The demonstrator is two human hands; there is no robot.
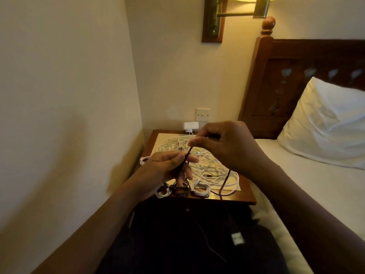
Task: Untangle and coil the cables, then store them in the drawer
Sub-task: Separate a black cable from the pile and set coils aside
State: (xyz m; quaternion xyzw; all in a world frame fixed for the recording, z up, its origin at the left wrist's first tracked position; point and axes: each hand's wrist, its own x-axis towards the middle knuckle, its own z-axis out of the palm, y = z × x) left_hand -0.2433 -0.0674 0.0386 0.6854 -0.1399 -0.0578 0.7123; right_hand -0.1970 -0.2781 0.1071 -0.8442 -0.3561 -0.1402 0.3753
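Note:
A thin black cable [187, 157] runs taut between my two hands above the wooden nightstand [233, 198]. My left hand [169, 167] pinches its lower part; my right hand [223, 145] pinches its upper end at the fingertips. More of the black cable [225, 180] hangs from under my right hand over the nightstand's front edge. A tangle of white cables [215, 169] lies on the nightstand behind my hands. Along the front edge sit three small coiled bundles: a white one [163, 192], a black one [180, 189] and another white one [200, 189].
A white charger [189, 126] is plugged in at the wall behind the nightstand, under a switch plate [203, 114]. The bed with a white pillow [325, 123] and dark headboard [296, 76] lies right. A wall [59, 115] stands close on the left. A lamp [246, 8] hangs above.

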